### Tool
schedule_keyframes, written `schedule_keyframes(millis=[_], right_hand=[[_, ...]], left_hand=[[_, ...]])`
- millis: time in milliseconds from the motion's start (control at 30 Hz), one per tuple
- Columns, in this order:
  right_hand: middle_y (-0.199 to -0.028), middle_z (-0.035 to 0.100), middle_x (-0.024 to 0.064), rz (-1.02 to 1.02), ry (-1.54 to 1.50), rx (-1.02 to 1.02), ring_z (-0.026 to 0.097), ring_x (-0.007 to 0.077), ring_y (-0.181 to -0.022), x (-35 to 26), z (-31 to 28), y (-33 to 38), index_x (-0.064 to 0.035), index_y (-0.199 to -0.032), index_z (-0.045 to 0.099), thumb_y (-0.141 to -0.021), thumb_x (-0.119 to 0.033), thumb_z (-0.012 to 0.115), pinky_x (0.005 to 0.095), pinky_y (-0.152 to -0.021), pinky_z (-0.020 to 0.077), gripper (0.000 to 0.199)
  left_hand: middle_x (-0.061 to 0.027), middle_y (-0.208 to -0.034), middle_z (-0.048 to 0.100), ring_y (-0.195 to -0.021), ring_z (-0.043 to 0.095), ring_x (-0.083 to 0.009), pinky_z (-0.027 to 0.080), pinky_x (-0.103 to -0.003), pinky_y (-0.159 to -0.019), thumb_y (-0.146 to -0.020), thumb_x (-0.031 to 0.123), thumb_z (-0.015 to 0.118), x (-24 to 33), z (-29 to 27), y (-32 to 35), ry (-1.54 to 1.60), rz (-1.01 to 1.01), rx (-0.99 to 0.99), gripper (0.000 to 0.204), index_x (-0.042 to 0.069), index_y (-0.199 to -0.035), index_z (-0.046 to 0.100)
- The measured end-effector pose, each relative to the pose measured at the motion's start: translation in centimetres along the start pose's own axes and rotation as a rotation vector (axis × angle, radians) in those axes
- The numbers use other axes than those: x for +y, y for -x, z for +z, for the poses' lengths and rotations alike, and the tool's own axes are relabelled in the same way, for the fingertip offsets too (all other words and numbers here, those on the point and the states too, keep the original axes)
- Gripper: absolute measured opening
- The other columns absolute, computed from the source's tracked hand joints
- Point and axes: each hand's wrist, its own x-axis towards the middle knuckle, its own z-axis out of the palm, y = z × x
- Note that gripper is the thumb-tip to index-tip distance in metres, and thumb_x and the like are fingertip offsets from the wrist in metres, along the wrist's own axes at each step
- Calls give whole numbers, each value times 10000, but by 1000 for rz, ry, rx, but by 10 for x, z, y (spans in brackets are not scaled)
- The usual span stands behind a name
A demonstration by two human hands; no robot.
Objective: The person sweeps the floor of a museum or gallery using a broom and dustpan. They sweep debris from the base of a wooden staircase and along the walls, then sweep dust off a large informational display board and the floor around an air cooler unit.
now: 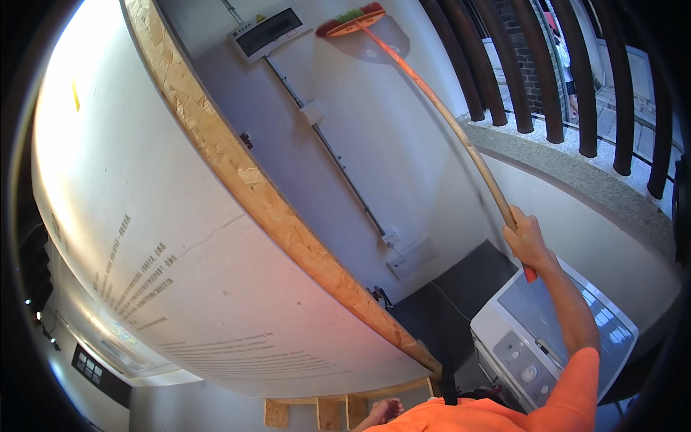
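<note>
High on the grey wall: my broom beside the electrical panel.
My right hand clenches the handle's lower end; left hand unseen; sweeping progress cannot be judged.

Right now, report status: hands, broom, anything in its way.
Right hand gripping broom handle, bristles raised high at the wall. Left hand not in view. Grey panel box beside the bristles; washing machine below the hand.
</note>
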Motion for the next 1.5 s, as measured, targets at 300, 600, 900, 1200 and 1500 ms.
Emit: schedule_keyframes(millis=[300,600,900,1200,1500], right_hand=[[-524,474,149,-70,-247,10,529,270,-439,-10,-6,-4,54,-1084,498,-754,-22,553,355,-434,382,343],[-588,515,210,-358,-298,-20,562,360,-520,-28,20,-74,89,-1055,499,-753,-20,547,381,-467,409,326],[-624,552,218,-639,-65,141,564,390,-590,-73,93,-191,66,-1072,474,-750,-33,542,452,-550,432,344],[-640,575,229,-695,212,96,577,409,-638,-111,125,-238,64,-988,495,-743,-1,502,480,-599,451,253],[-699,574,229,-576,223,-114,563,424,-713,-30,87,-167,5,-1055,454,-757,-29,518,503,-642,428,307]], left_hand=[[-159,-1010,601,-903,585,-238,469,-411,-839,-872,407,534,-33,-22,-27,-50,175,-232,469,60,-1185,493],[-118,-869,651,-789,638,-220,526,-333,-759,-882,99,483,-17,32,43,7,-12,153,211,10,-1022,613],[-119,-867,660,-816,641,-220,516,-322,-789,-872,71,469,-59,12,37,153,-10,193,219,-4,-1011,621],[-100,-837,650,-784,626,-209,514,-320,-745,-869,134,486,-57,28,62,253,14,246,232,4,-1016,610],[-94,-817,633,-736,613,-201,513,-309,-710,-873,98,440,-38,30,55,124,30,163,220,5,-1001,594]])
